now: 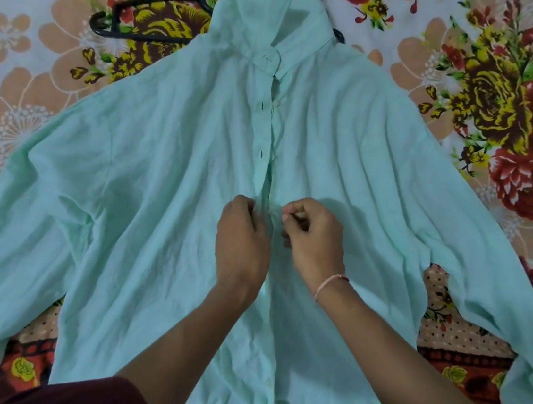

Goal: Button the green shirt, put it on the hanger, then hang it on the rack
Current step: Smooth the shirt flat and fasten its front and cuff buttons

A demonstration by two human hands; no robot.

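The pale green shirt (pixel 148 167) lies spread flat, front up, collar at the far end and both sleeves out to the sides. Its front placket runs down the middle, with small dark buttonholes showing above my hands. My left hand (pixel 241 242) pinches the left placket edge at mid-chest. My right hand (pixel 316 238) pinches the opposite edge right beside it, fingers curled; the button itself is hidden. A black hanger (pixel 120 16) lies beyond the shirt's left shoulder, partly under the collar.
The shirt rests on a bedsheet (pixel 492 105) printed with red, yellow and peach flowers. A thin pink band circles my right wrist (pixel 332 285). No rack is in view.
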